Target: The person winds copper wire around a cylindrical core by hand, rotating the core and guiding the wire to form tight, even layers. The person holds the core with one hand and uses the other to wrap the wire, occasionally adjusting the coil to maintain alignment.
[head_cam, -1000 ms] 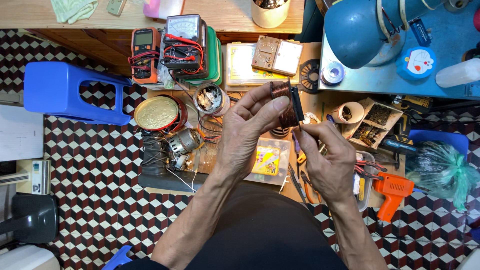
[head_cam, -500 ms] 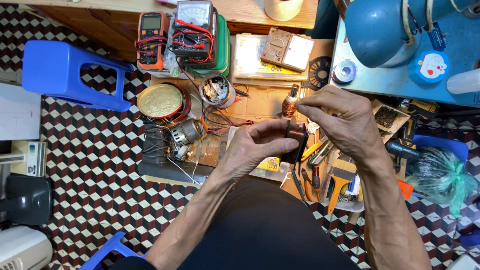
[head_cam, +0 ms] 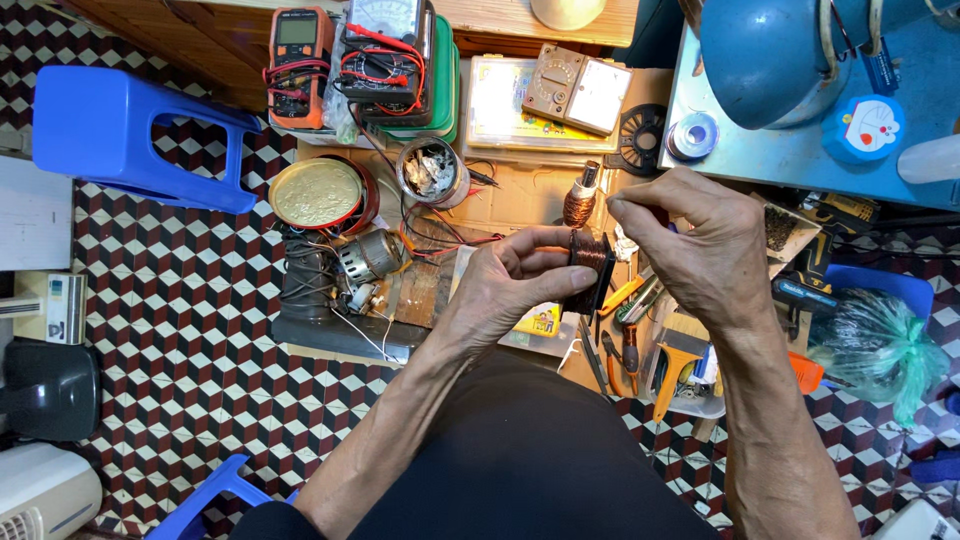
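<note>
The person's dark lap fills the bottom of the view, both bare forearms rising from it. The left hand (head_cam: 520,285) curls around a copper coil (head_cam: 590,262), thumb and fingers pinching its dark frame from the left side. The right hand (head_cam: 700,245) arches over from the right, its fingertips (head_cam: 622,208) pressed together just above the coil's top edge; whether they pinch a wire there cannot be told. The coil sits in the air between the two hands, above the cluttered bench.

Just beneath the hands lie pliers (head_cam: 625,350) and a brush (head_cam: 675,355). Left of them rests a small motor (head_cam: 368,258), with a round tin (head_cam: 318,193) and a can (head_cam: 432,170) beyond it. Farther off stand an orange multimeter (head_cam: 297,65), an analogue meter (head_cam: 578,92), a blue stool (head_cam: 135,135) and a blue lamp (head_cam: 775,55).
</note>
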